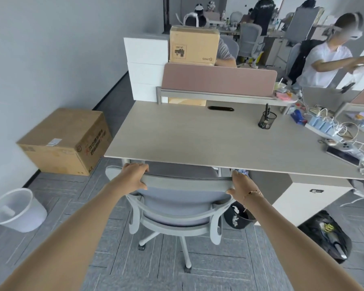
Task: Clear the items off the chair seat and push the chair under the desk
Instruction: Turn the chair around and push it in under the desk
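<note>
The left hand (135, 174) is closed over the left end of the top rail of the chair (177, 198) backrest, fingers wrapped over the far edge, thumb on the near face. The right hand (241, 185) holds the right end of the same rail, fingers curled over the top, thumb beneath; a thin bracelet sits at that wrist. Both arms are extended forward.

The chair stands at the near edge of the bench (198, 135). The visible strip of seat cushion lies under the bench edge and carries no items; the rest of the seat is hidden by the benchtop. The clearing step therefore appears complete, and the step in hand is the push.

The next move calls for even forward pressure from both hands so that the castors roll straight. The backrest rail sits just short of the bench edge, so little travel appears to remain.

The benchtop is pale wood grain and largely bare. A black mesh pen cup (266, 120) stands far right of centre; cables and chargers lie at the right end. A pink divider screen (219, 79) closes the far side. A cardboard box (65, 141) rests on the grey carpet at left, a white bin (15, 211) near left, and a dark bin (239, 217) right of the chair. Other people work beyond the divider.
</note>
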Demonstrator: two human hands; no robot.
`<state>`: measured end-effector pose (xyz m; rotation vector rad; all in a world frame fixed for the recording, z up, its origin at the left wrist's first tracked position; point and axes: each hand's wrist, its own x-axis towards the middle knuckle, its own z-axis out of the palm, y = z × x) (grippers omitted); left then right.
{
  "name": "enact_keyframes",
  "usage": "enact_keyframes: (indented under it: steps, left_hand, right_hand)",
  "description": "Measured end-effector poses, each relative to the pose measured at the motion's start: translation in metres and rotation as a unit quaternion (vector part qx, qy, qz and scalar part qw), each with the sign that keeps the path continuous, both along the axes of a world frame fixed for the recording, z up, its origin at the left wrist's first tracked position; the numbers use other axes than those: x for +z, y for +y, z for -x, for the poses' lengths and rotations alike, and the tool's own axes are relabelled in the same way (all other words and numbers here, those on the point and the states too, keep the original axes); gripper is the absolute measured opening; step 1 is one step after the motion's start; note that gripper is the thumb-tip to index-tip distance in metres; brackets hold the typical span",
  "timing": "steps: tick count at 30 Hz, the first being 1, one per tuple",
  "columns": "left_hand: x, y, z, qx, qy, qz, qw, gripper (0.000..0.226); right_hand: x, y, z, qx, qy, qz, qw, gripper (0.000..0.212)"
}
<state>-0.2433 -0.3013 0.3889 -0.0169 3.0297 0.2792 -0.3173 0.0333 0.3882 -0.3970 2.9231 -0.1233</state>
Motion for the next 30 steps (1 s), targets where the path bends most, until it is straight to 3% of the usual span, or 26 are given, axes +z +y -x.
enact_keyframes:
  steps: [15, 30]
  left_hand:
    - [0.000, -0.021, 0.073, 0.023, -0.038, 0.025, 0.999, 0.055]
    - [-0.004, -0.022, 0.095, 0.032, -0.025, 0.032, 0.999, 0.050]
  right_hand:
    - [0.006, -0.028, 0.056, -0.021, -0.013, -0.015, 1.000, 0.042]
    - [0.007, -0.030, 0.090, -0.014, -0.014, 0.000, 1.000, 0.043]
